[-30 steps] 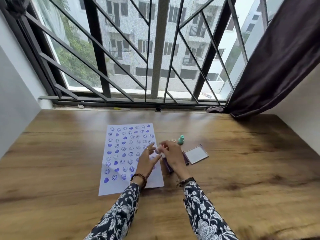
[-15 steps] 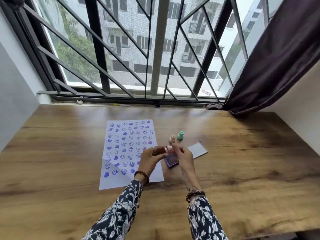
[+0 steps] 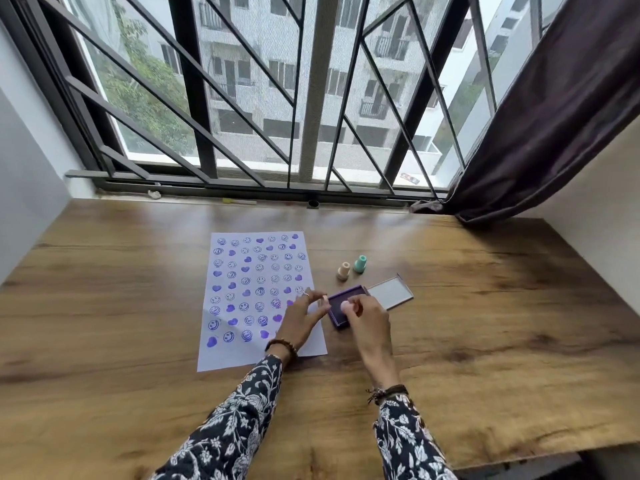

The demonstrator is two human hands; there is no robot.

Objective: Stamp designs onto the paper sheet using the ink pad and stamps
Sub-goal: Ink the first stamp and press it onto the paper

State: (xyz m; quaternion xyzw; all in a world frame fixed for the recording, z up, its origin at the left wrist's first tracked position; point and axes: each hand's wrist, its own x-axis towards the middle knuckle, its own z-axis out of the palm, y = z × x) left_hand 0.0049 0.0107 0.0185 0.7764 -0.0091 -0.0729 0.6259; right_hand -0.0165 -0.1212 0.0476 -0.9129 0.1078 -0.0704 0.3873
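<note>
While wood-grain table [image 3: 485, 323] gleams, right hand [image 3: 367, 315] presses pink stamp [image 3: 346, 307].

stamps: 3 [image 3: 343, 270] [image 3: 360, 264] [image 3: 347, 307] | ink pad: 1 [image 3: 337, 311] | paper sheet: 1 [image 3: 239, 355] | hands: 2 [image 3: 300, 318] [image 3: 367, 318]

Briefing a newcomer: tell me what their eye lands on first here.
First, the white paper sheet in the middle of the wooden table, covered in purple smileys and hearts. Just right of it, the right hand presses a pink stamp into the open purple ink pad, with the left hand alongside.
</note>
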